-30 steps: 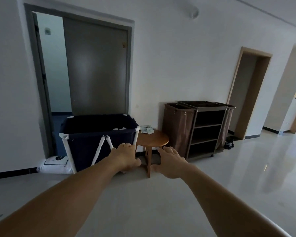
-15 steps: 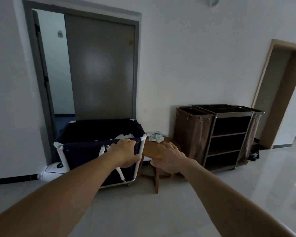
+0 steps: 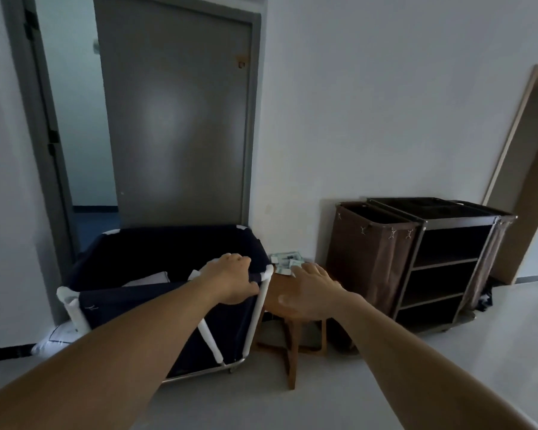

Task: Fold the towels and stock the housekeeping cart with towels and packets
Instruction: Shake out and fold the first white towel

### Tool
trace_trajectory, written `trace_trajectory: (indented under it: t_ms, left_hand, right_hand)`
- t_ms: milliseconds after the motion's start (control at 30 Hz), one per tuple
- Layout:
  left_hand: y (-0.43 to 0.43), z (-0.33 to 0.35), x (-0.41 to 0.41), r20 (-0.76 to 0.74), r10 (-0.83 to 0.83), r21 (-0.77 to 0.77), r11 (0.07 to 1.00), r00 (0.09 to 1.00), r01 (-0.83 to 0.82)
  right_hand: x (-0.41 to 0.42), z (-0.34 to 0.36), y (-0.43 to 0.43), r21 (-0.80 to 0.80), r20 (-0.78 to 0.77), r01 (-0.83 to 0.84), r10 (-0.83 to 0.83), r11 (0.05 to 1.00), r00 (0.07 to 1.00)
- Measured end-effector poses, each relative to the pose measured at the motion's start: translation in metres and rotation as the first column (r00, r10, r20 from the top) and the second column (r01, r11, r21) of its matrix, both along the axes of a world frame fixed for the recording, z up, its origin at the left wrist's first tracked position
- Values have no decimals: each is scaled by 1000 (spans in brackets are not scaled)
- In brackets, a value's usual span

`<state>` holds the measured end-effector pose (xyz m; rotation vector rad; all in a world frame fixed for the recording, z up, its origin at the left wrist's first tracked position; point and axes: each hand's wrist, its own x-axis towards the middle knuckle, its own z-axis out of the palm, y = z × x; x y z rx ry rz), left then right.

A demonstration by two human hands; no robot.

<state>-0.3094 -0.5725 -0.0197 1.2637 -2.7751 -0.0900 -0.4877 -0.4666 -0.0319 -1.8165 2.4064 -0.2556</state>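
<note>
Left hand [image 3: 230, 282] nearer navy, white-framed bin [image 3: 156, 252]; pale towels [image 3: 149, 279] inside.

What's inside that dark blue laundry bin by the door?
Pale towels lie low inside the laundry bin. Its near wall and the left hand cover the rest of the inside.
</note>
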Motion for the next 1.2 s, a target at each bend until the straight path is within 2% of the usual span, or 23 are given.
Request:
trace_trajectory:
  t_ms: [100,400,733,1033,1200]
  left_hand:
    - [-53,5,-18,-9,14,23,1000,1000,-14]
    - [-174,-3,-93,21,30,24,999,999,-31]
    - [-301,-2,-158,10,177,35,984,984,-177]
    - [-423,-29,-181,65,212,101,971,975,-218]
    - [-517,-36,-183,36,213,141,966,976,-216]
  right_hand:
    - [-15,-2,-50,-37,19,2,-1,999,1000]
    - [-93,-15,-184,-8,4,-46,46,999,999]
    - [-173,-6,-337,10,-16,-176,176,984,984]
    - [-194,-25,-470,108,-6,-253,256,961,967]
    - [-198,-27,-552,120,-19,-236,240,964,970]
